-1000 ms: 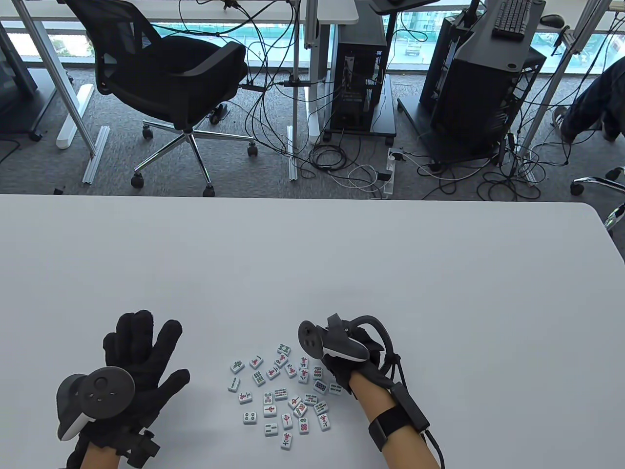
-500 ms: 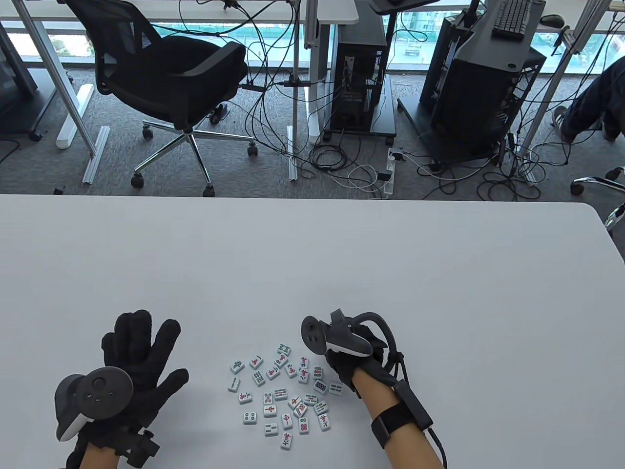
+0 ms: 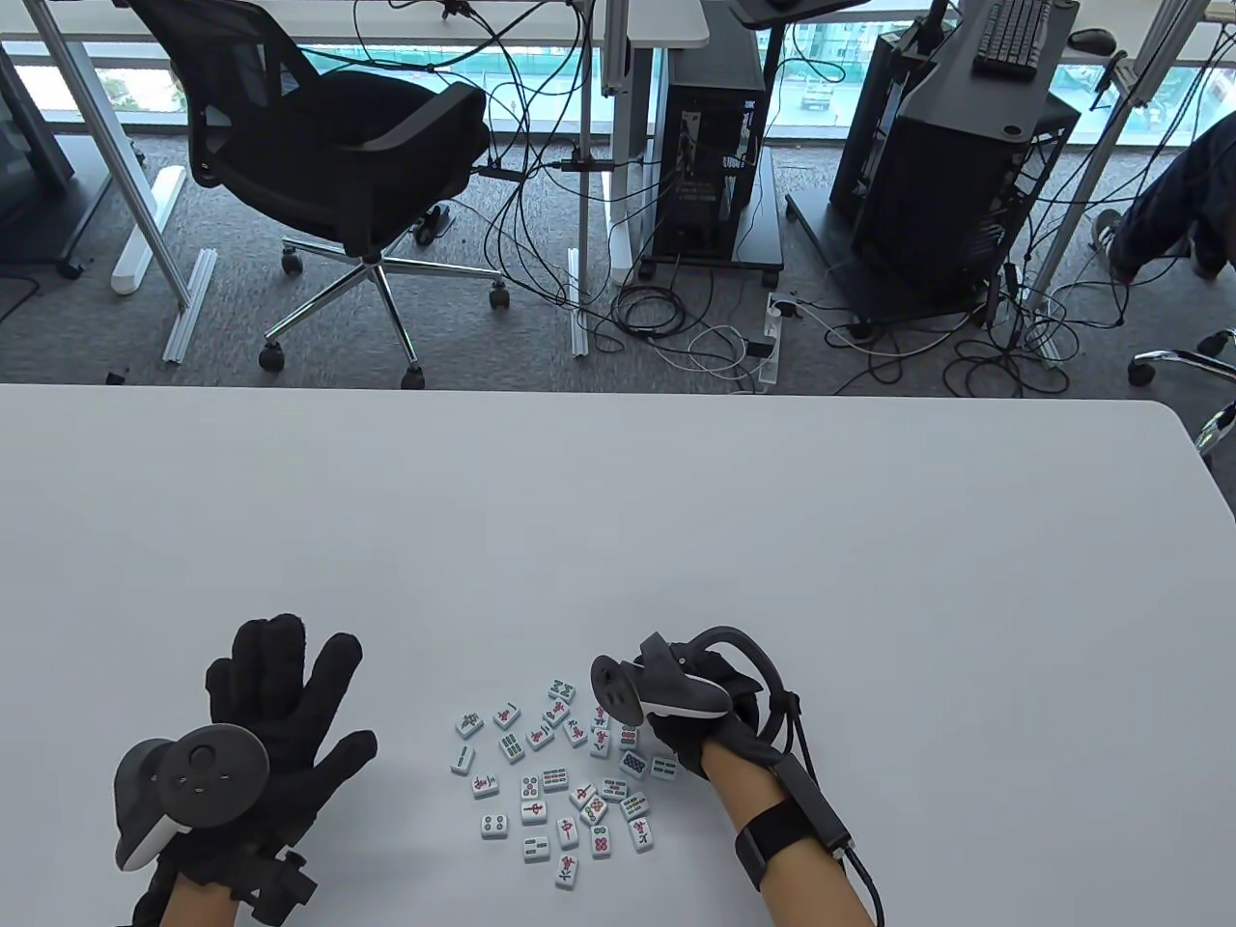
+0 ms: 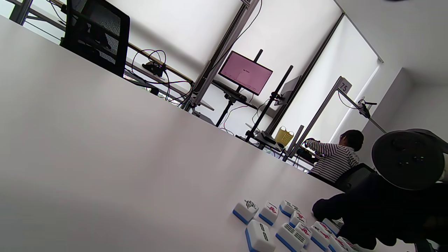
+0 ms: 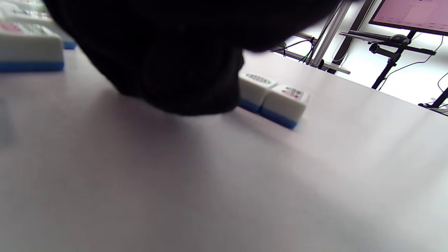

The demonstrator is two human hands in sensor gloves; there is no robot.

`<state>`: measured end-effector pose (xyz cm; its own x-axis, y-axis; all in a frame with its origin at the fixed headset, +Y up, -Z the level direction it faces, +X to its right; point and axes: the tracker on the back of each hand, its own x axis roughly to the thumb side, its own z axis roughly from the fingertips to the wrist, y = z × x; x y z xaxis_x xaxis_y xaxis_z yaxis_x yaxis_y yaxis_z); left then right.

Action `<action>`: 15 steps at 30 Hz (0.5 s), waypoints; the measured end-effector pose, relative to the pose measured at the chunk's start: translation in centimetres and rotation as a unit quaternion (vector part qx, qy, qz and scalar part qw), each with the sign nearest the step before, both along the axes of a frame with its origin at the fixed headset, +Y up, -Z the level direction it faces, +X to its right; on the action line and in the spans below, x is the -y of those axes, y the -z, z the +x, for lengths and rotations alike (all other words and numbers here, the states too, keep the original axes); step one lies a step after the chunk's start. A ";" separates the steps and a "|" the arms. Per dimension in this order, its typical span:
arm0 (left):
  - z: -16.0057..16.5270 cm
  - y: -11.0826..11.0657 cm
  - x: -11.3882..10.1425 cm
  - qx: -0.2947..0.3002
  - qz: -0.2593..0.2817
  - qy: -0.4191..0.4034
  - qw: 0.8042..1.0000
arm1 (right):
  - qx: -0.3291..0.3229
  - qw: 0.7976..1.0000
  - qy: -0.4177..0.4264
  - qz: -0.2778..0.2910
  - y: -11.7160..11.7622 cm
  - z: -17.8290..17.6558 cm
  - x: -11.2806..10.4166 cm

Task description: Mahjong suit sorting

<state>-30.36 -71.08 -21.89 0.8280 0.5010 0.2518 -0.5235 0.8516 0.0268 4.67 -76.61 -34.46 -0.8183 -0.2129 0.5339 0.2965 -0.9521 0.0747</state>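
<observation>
Several white, blue-backed mahjong tiles [image 3: 555,772] lie face up in a loose cluster near the table's front edge; the left wrist view shows them too [image 4: 267,213]. My left hand [image 3: 280,695] lies flat, fingers spread, left of the cluster and clear of it. My right hand [image 3: 681,744] reaches into the cluster's right upper edge, its fingers hidden under the tracker [image 3: 666,686]. In the left wrist view its gloved fingers [image 4: 325,210] come down among the tiles. In the right wrist view the glove [image 5: 175,63] touches the table beside two adjoining tiles [image 5: 285,101]; any grip is hidden.
The white table [image 3: 618,502] stretches wide beyond and to the right of the tiles. Behind its far edge are an office chair [image 3: 338,145], computer towers and floor cables. A seated person in a striped top [image 4: 332,157] shows in the left wrist view.
My right hand has edged left and down into the right side of the tile cluster, its tracker tilting. My left hand and the tiles look the same.
</observation>
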 end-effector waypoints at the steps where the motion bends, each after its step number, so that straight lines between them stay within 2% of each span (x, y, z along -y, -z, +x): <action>1: 0.0 0.0 0.0 0.000 0.000 0.001 1.000 | -0.002 1.000 0.011 0.002 0.0 0.2 0.0; 7: -0.1 0.1 0.0 -0.002 0.001 -0.005 1.000 | 0.046 0.992 0.108 0.053 0.3 2.5 -2.3; 11: 0.0 0.1 0.0 0.000 0.000 -0.003 1.000 | 0.102 0.986 0.098 0.083 1.4 5.4 -4.2; 15: 0.0 0.1 0.0 -0.001 -0.001 0.000 1.000 | 0.130 0.988 0.056 0.060 1.9 7.5 -3.7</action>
<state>-30.36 -71.12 -21.97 0.8283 0.5021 0.2488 -0.5238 0.8514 0.0257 12.12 -72.96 -36.34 -0.9465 -0.1634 0.2782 0.1753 -0.9843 0.0184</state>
